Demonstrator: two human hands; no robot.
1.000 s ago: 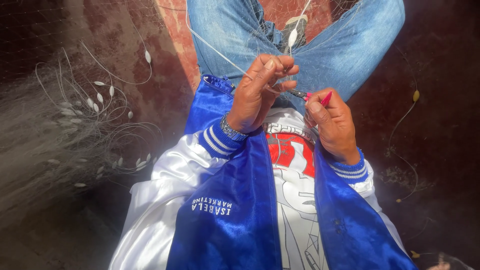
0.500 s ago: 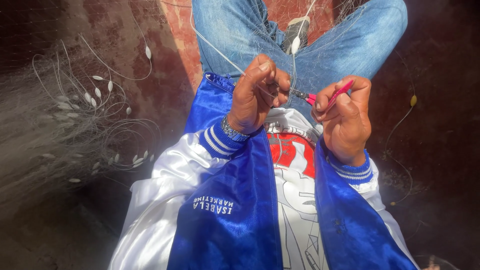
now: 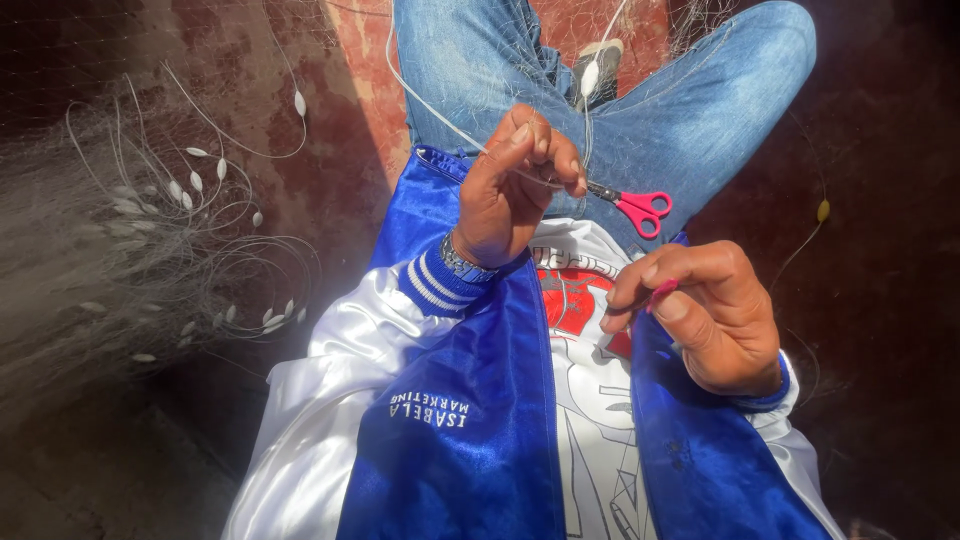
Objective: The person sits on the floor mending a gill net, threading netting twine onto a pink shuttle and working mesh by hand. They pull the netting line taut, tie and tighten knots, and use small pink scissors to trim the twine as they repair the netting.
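My left hand is raised over my lap, its fingers pinched on a thin white line and fine fishing net. Small scissors with pink handles lie against my jeans; their blade tips reach my left fingertips, and I cannot tell whether that hand holds them. My right hand sits lower right, over my blue and white jacket, fingers closed on a small pink tool that is mostly hidden. A white float hangs on the line above my left hand.
A heap of fine net with white line and several white floats lies on the dark red floor to the left. My jeans-clad legs spread ahead under net. A yellowish float on a line lies to the right.
My right hand has dropped down and to the right, away from the scissors, taking the pink tool with it. The scissors' pink handles now show fully. My left hand has stayed in place.
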